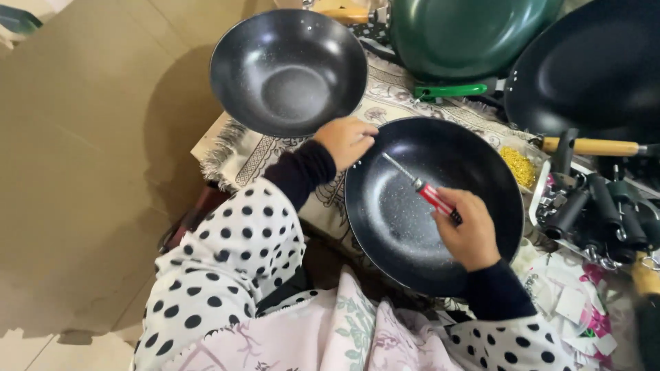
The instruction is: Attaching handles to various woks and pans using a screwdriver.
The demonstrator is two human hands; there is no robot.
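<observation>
Two hands busy: left hand [347, 139] grips rim of black wok [481, 178] on worktop; right hand [467, 230] holds red-handled screwdriver [423, 189], tip inside near rim. Second wok [287, 69] just beside; floor [89, 137] open on left.

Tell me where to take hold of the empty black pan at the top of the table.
Take the black pan by its left rim, coming from the open floor side. No handle shows on it, the left hand sits at its lower right edge, and the green pan crowds its right.

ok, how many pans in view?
4. Speckled pan top centre; black pan under the left hand and right hand; green pan behind; dark pan top right. More may be out of frame.
</observation>
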